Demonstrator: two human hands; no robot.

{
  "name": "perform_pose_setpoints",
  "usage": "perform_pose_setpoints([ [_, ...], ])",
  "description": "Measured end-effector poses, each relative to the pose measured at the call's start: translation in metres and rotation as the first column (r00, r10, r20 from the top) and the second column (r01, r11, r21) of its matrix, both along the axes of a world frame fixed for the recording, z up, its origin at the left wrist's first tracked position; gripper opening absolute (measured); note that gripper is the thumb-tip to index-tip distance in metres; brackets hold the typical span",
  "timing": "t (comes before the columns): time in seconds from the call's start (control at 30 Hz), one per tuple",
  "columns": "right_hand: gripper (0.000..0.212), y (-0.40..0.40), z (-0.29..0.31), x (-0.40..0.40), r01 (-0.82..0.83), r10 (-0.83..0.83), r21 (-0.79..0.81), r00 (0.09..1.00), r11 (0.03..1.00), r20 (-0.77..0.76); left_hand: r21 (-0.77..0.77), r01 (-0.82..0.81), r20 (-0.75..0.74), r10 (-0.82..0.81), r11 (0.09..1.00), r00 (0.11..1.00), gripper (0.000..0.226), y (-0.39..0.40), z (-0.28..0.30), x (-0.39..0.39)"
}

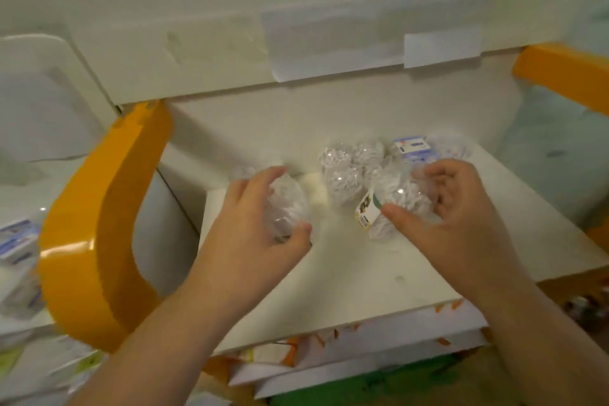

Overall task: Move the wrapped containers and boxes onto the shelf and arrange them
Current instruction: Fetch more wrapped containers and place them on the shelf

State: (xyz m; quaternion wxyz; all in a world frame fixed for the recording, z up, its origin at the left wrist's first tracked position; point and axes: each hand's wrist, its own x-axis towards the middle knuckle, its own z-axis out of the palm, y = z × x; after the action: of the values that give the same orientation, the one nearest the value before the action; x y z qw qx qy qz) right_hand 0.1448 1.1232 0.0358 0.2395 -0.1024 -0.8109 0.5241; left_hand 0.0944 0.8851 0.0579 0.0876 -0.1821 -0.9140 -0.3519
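the left hand (263, 217) curls around a clear wrapped container (286, 204) and the right hand (451, 208) grips another, labelled one (395, 204), both low over the white shelf (346, 273); best to set each down upright, snug against the wrapped containers (346, 171) and small box (413, 148) just beyond the fingers. each wrap seems packed with small white pieces; the blur hides what they are.

Bright, even, diffuse light with a greenish-white cast; shadows faint, only soft ones under the hands. Whole frame soft, likely motion blur, worst on the clear wrappers (342, 175) and at the left edge. Glare streak on the orange bracket (99, 208); wide-angle bending curves the shelf (346, 273) edges.
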Motion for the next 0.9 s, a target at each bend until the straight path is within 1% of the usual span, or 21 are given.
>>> perform_pose_setpoints([
  [0.07,0.060,0.006,-0.017,-0.008,-0.049,0.049,0.003,0.997,0.999,0.066,-0.137,-0.016,0.042,0.022,0.990,0.999,0.073,0.010,-0.021,-0.004],
  [0.13,0.062,0.010,-0.032,-0.013,-0.072,0.068,0.040,0.993,0.997,0.097,-0.289,-0.047,0.013,0.053,0.956,0.999,0.073,0.016,-0.036,-0.007],
  [0.2,0.066,0.012,-0.044,-0.017,-0.080,0.072,0.062,0.989,0.995,0.131,-0.405,-0.087,-0.015,0.089,0.910,0.996,0.073,0.020,-0.046,-0.012],
  [0.27,0.068,0.015,-0.053,-0.019,-0.093,0.079,0.074,0.983,0.993,0.166,-0.475,-0.110,-0.044,0.101,0.873,0.994,0.070,0.021,-0.056,-0.016],
  [0.37,0.068,0.016,-0.060,-0.022,-0.109,0.089,0.116,0.983,0.987,0.160,-0.549,-0.156,-0.152,0.085,0.821,0.985,0.064,0.018,-0.071,-0.023],
  [0.47,0.064,0.013,-0.062,-0.024,-0.125,0.093,0.174,0.979,0.977,0.180,-0.569,-0.196,-0.226,0.077,0.799,0.971,0.066,0.016,-0.077,-0.027],
  [0.57,0.063,0.009,-0.064,-0.030,-0.137,0.092,0.244,0.978,0.960,0.188,-0.568,-0.167,-0.213,0.052,0.806,0.976,0.072,0.014,-0.078,-0.030],
  [0.73,0.067,-0.004,-0.064,-0.049,-0.144,0.082,0.326,0.977,0.934,0.197,-0.532,-0.112,-0.189,0.011,0.839,0.982,0.073,0.007,-0.073,-0.034],
  [0.9,0.063,-0.011,-0.064,-0.066,-0.204,0.125,0.412,0.970,0.888,0.210,-0.435,-0.112,-0.227,0.012,0.893,0.974,0.074,0.004,-0.063,-0.032],
])
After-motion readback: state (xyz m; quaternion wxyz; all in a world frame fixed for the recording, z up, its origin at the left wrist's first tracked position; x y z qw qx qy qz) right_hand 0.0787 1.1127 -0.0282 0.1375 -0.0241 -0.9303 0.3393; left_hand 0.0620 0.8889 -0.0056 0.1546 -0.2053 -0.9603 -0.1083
